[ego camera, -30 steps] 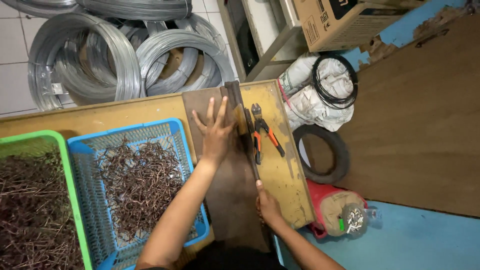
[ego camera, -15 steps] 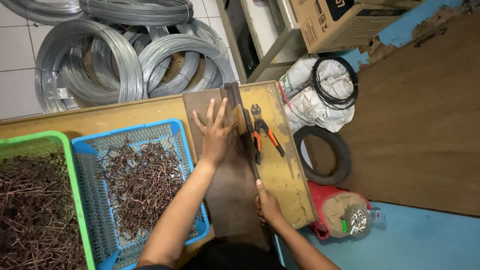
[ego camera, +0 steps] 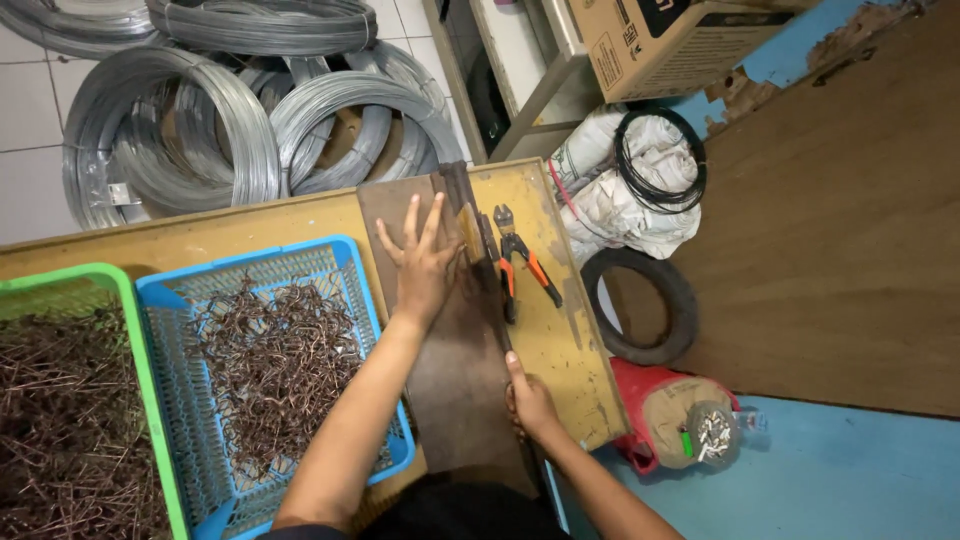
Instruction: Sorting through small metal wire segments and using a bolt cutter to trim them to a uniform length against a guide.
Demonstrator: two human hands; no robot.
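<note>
Both risks sit with our left hand (ego camera: 425, 262), spread flat on the dark board (ego camera: 450, 370) at twelve o'clock beside the blade, while our right hand (ego camera: 530, 400) closes round the lever (ego camera: 497, 290): fingers could get nicked.

Yellow wooden desk (ego camera: 250, 225) is carrying a green basket (ego camera: 140, 370) & blue basket (ego camera: 355, 290) of bent brown wire pieces, a dark board (ego camera: 455, 380) w/ metal lever, and orange-handled cutters (ego camera: 520, 258) lying beside it.

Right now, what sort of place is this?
Probably a small wire-working workshop: coils of steel wire on the tiled floor, baskets of bent wire pieces, and orange-handled cutters on a worn bench.
</note>
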